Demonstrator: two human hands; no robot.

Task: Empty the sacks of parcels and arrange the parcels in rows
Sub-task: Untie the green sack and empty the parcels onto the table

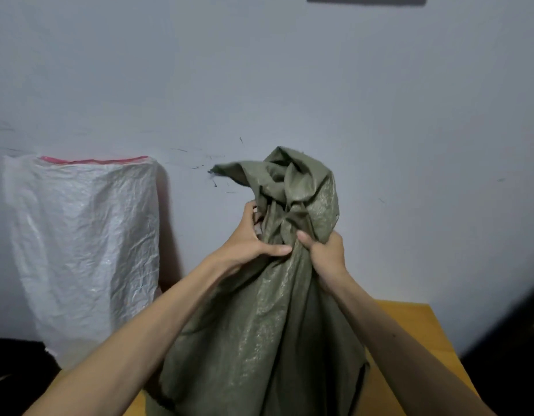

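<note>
The green sack [274, 340] stood upright on the desk [409, 331], its long axis running vertically from a broad base at the near edge of the view up to a gathered neck. Both hands were closed on that neck. The left hand [250, 238] gripped the bunched cloth on the sack's left side, its thumb lying across the front folds and its fingers curled round behind. The right hand [325, 253] clenched the cloth on the sack's right side, slightly lower, with its thumb pointing up against the fabric. The hands sat close together with a fold of cloth between them, and the body of the sack hung below them, between the two forearms. Above the hands the loose mouth of the sack rose in crumpled folds, one flap pointing out to the left; whether the mouth was open could not be told, and the cloth hid whatever lay inside. Left of the green sack and well apart from it, a white sack [86, 241] stood upright against the wall [289, 70], with a pink-red band along its top edge. The pale grey wall behind the green sack bore small dark scuffs near the sack's top.
</note>
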